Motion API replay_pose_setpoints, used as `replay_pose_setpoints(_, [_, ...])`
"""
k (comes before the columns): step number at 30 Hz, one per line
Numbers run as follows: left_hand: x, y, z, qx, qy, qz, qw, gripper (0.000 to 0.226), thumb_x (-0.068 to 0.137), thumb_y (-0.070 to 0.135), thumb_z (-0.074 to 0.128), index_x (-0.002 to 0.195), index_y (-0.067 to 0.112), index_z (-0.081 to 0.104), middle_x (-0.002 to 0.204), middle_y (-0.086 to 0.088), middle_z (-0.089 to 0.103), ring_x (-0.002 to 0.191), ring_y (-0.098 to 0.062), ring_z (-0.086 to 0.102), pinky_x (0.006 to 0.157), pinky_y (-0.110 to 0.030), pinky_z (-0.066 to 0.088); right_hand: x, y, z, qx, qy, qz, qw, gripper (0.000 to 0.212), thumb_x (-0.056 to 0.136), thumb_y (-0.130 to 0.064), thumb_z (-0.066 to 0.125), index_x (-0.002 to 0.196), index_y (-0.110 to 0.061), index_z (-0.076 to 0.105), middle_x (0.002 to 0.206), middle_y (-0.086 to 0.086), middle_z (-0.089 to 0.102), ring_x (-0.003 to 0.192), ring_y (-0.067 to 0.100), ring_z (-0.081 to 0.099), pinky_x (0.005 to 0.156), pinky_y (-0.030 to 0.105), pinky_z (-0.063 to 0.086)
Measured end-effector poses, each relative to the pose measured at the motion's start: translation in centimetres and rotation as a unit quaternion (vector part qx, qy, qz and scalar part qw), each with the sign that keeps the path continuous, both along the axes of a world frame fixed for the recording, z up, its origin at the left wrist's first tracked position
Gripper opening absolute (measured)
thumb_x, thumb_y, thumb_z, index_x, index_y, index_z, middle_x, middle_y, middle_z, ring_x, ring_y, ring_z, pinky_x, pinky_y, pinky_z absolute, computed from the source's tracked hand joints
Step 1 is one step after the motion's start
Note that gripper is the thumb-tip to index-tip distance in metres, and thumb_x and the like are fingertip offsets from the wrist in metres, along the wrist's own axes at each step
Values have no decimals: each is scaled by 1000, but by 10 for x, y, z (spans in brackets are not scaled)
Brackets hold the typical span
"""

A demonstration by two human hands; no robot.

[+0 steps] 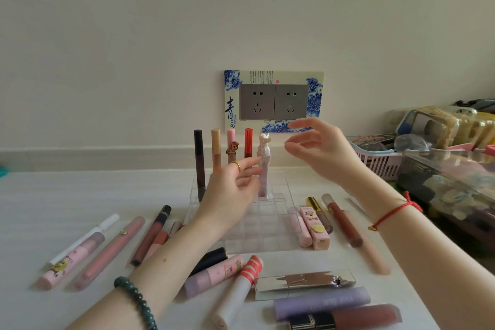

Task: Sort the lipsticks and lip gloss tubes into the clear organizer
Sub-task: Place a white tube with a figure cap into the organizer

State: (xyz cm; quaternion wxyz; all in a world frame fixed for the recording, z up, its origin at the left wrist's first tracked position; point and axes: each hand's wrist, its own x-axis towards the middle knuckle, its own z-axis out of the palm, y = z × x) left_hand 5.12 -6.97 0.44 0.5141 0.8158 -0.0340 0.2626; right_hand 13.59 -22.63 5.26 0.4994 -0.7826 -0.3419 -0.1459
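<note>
Between the two raised hands stands the white figurine-topped tube [263, 166], upright in the back row of the clear organizer [257, 225]. Left hand [230, 195] has its fingers loosely curled, fingertips touching or just beside that tube; whether they clamp it cannot be told. Right hand [321, 150] hovers above and to the right of the tube, fingers spread apart, holding nothing.

Open table surface [32, 195] lies far left of the left hand. Below both forearms, loose tubes crowd the near edge: a striped-cap tube [241, 284], a purple tube [321, 303], a mirrored case [305, 282]. Right of the right forearm, a pink basket [380, 161] and a clear bin [442, 177] close off that side.

Organizer contents, back row, beyond the left hand: a dark tube [199, 161], a beige tube [216, 150], a pink unicorn tube [231, 146], a red tube [248, 143]. Front cells appear empty.

Left forearm covers several tubes left of the organizer. Bottom edge cuts off a black-and-rose lipstick [345, 319]. Bin contents are hard to make out.
</note>
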Motion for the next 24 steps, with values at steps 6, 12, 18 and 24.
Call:
replay_pose_setpoints(6, [-4, -25, 5, 11, -27, -36, 999, 35, 87, 11, 55, 121, 20, 54, 106, 9, 65, 99, -2, 61, 84, -10, 48, -11, -40, 9, -11, -17, -26, 999, 33, 79, -24, 67, 108, -30, 55, 88, -12, 68, 82, 1, 65, 69, 13, 47])
replay_pose_setpoints(12, [4, -66, 1, 69, -12, -92, 993, 39, 87, 13, 55, 125, 18, 52, 110, 9, 62, 98, 4, 58, 88, -6, 43, -11, -85, -6, -48, -4, -80, 996, 29, 79, -20, 68, 104, -30, 57, 87, -9, 68, 77, 2, 65, 66, 14, 51])
replay_pose_setpoints(18, [17, -99, -9, 158, 23, -108, 981, 47, 84, 25, 59, 130, 23, 48, 125, 10, 58, 102, -3, 58, 75, 0, 41, -7, -116, -36, -71, 32, -131, 988, 31, 78, -17, 68, 108, -21, 58, 89, -4, 68, 81, 11, 66, 75, 24, 51])
replay_pose_setpoints(24, [31, -124, -21, 206, 84, -100, 970, 55, 80, 39, 55, 132, 30, 43, 125, 10, 58, 112, -5, 52, 102, -29, 36, 3, -132, -59, -109, 55, -169, 978, 31, 78, -16, 69, 107, -20, 60, 90, -1, 68, 82, 14, 64, 79, 30, 54])
